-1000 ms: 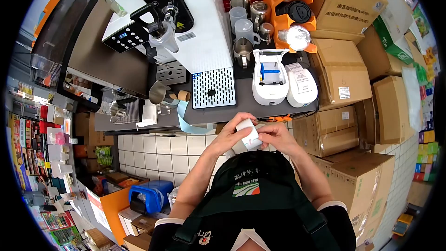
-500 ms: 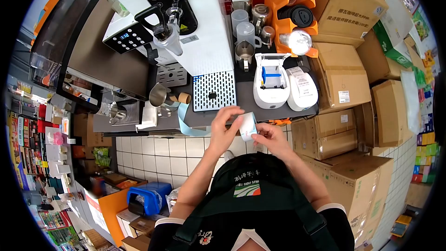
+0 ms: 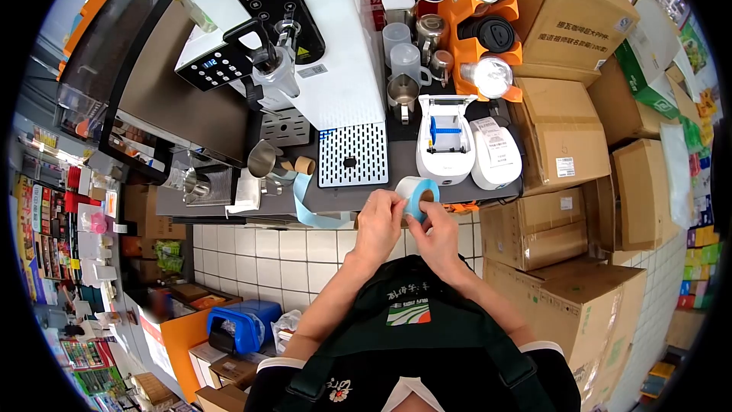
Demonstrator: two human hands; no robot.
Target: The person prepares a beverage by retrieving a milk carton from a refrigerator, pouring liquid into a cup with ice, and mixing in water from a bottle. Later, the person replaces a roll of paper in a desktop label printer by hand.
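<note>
A roll of white labels on blue backing [image 3: 417,192] is held up at the front edge of the dark counter [image 3: 381,197]. My left hand [image 3: 381,217] grips its left side. My right hand [image 3: 431,225] pinches its lower right edge with thumb and fingers. Just behind the roll stands a white label printer [image 3: 444,140] with its lid open and a blue part inside. A second white printer [image 3: 494,152] with a paper slip on top sits to its right.
A white coffee machine [image 3: 320,46] with a drip grate [image 3: 351,154] stands behind. Metal jugs [image 3: 263,159], a loose blue backing strip [image 3: 305,202] and an orange cup rack [image 3: 480,23] crowd the counter. Cardboard boxes [image 3: 564,130] are stacked at the right.
Both hands have lifted the roll away from my chest toward the counter edge and turned it, so its blue side and core now face the camera.
</note>
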